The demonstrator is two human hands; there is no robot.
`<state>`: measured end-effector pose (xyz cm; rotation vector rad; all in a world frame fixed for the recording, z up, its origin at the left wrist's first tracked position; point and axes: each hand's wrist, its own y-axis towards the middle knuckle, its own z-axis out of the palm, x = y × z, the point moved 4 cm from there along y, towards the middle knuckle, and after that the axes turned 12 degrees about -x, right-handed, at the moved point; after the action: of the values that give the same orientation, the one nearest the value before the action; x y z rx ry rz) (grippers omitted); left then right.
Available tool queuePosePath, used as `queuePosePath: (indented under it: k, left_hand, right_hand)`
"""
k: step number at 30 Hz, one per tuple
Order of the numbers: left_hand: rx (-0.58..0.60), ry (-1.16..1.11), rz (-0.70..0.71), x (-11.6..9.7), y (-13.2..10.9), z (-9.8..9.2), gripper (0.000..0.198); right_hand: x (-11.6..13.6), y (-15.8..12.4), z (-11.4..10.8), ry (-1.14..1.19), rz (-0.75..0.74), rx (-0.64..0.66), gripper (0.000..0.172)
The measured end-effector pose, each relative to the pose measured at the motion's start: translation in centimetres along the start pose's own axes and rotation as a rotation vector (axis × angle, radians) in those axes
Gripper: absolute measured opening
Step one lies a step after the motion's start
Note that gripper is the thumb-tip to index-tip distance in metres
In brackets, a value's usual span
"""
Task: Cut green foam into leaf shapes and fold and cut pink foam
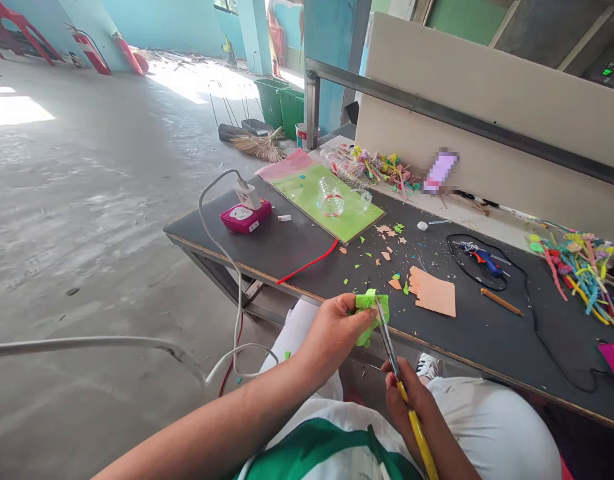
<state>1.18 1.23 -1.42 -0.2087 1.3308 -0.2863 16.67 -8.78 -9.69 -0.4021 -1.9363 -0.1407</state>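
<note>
My left hand pinches a piece of bright green paper just off the table's front edge, above my lap. The paper has an uneven, cut outline. In my right hand is a pair of scissors with long yellow handles, its silver blades pointing up and touching the green paper near my left fingertips. How far apart the blades are, I cannot tell. On the table beyond lie a peach paper sheet with a jagged left edge and small green and peach scraps.
Across the dark table are a green sheet with a clear plastic bottle, a magenta box with a charger, a blue glue gun, a pencil and colourful pipe cleaners. A white cable hangs at left.
</note>
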Motion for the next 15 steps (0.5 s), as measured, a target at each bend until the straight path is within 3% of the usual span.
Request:
queuePosePath:
  k: [7,15]
  left_hand:
    - [-0.008,-0.008,0.022,0.1,0.0,-0.1,0.020]
    - [-0.009,-0.014,0.010,-0.1,-0.1,0.0,0.022]
  right_hand:
    - [1.9,-0.5,0.1,-0.141,-0.169,-0.041,0.045]
    - [1.9,-0.6,0.1,-0.174,-0.171,-0.032,0.041]
